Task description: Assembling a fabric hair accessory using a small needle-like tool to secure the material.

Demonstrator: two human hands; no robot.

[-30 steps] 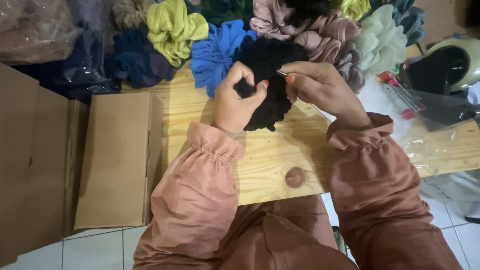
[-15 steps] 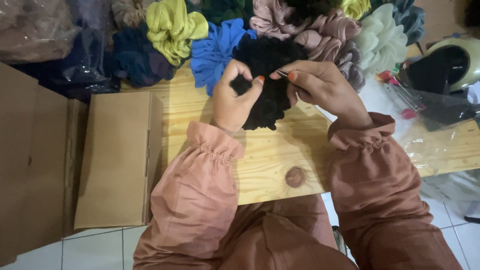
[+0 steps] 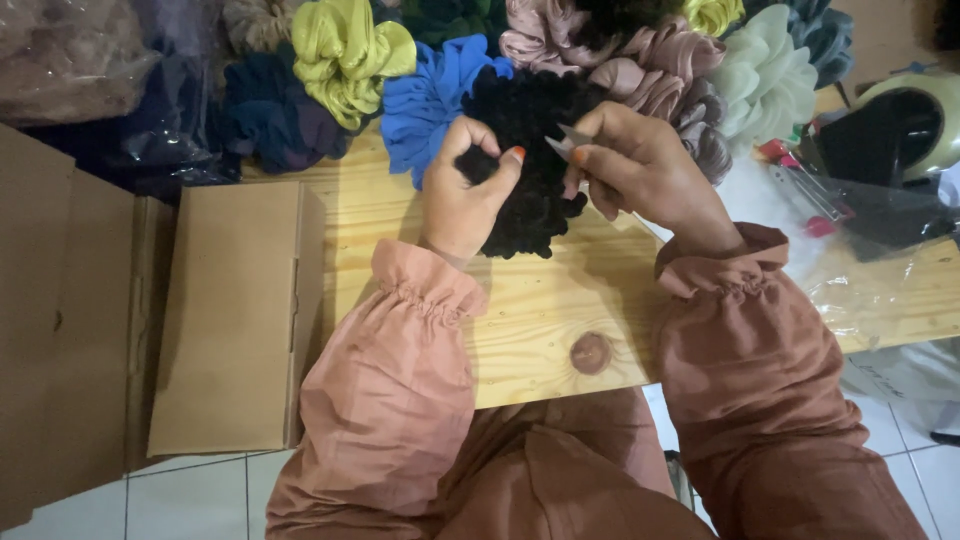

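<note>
My left hand (image 3: 465, 195) pinches the left edge of a black ruffled scrunchie (image 3: 530, 190) that rests on the wooden table (image 3: 540, 330). My right hand (image 3: 640, 165) holds a small metal tool, perhaps a thread snipper (image 3: 572, 140), with its tip against the scrunchie's top. Both sleeves are a rust-pink fabric with gathered cuffs.
Several scrunchies lie along the table's far edge: blue (image 3: 430, 100), yellow-green (image 3: 345, 55), dusty pink (image 3: 620, 65), pale green (image 3: 765, 75), dark navy (image 3: 275, 120). A cardboard box (image 3: 235, 320) stands at the left. A tape dispenser (image 3: 900, 125) and clear plastic bags (image 3: 870, 270) sit at the right.
My left hand shifted its pinch on the black scrunchie, turning it slightly. My right hand stays at the scrunchie's top with the small tool.
</note>
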